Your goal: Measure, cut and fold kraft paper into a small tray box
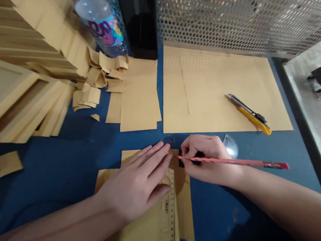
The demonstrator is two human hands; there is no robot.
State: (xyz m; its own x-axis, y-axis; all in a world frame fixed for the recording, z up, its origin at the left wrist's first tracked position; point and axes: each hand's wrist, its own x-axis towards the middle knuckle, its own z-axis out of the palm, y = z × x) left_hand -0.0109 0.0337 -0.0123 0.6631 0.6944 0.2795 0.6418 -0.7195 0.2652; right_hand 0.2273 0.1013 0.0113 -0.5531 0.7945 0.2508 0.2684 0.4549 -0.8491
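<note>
My left hand lies flat with fingers stretched out, pressing a clear plastic ruler onto a brown paper sheet on the blue table. My right hand is closed around a pink pencil. The pencil's tip touches the paper right beside the ruler's far end, close to my left fingertips.
A yellow utility knife lies on a large brown sheet at the back right. More cut sheets and paper scraps lie to the left, by stacked wooden frames and a water bottle. A perforated metal panel stands behind.
</note>
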